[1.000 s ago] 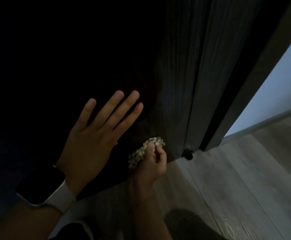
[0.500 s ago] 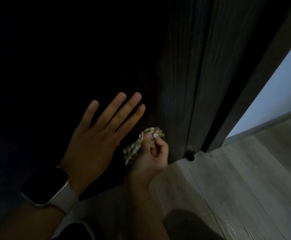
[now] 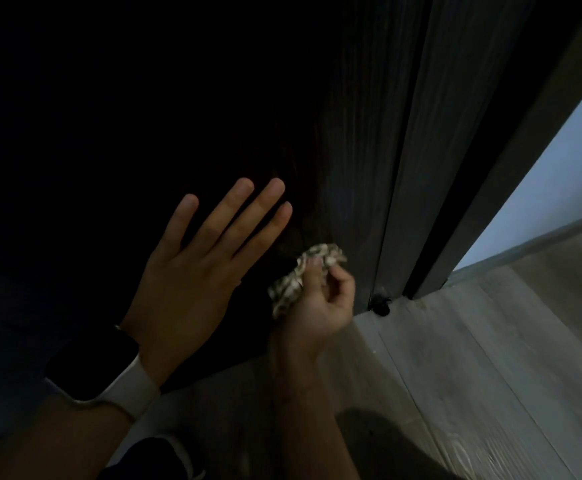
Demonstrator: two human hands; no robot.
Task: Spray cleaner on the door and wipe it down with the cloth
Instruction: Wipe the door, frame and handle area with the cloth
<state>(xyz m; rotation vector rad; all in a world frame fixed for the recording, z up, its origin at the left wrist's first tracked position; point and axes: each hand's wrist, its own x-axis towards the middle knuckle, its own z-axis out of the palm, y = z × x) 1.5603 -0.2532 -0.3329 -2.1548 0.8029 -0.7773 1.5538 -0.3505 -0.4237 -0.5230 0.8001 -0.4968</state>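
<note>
The right hand (image 3: 317,299) holds the bunched cloth (image 3: 300,277), fingers curled round it and pressing it to the door (image 3: 355,168) low down, near the bottom edge. The left hand (image 3: 192,268), at 9 o'clock of the cloth, lies flat with fingers straight and spread, seemingly bracing the panel; it holds nothing. A watch (image 3: 95,362) sits on that wrist. A small dark stop (image 3: 381,303) shows at 3 o'clock of the right hand, just beside the door's edge, where it meets the floor (image 3: 490,358). No spray bottle is in view.

Judged stage: wiping the lowest part of the panel.

Risks:
- Most of the door face is in deep shadow; missed patches or streaks would go unnoticed for want of light.
- The cloth is wadded small, so contact area is slight and strokes may leave gaps.
- Knuckles may strike the stop if a stroke runs toward 3 o'clock.
- The door could swing if the brace lifts.
</note>
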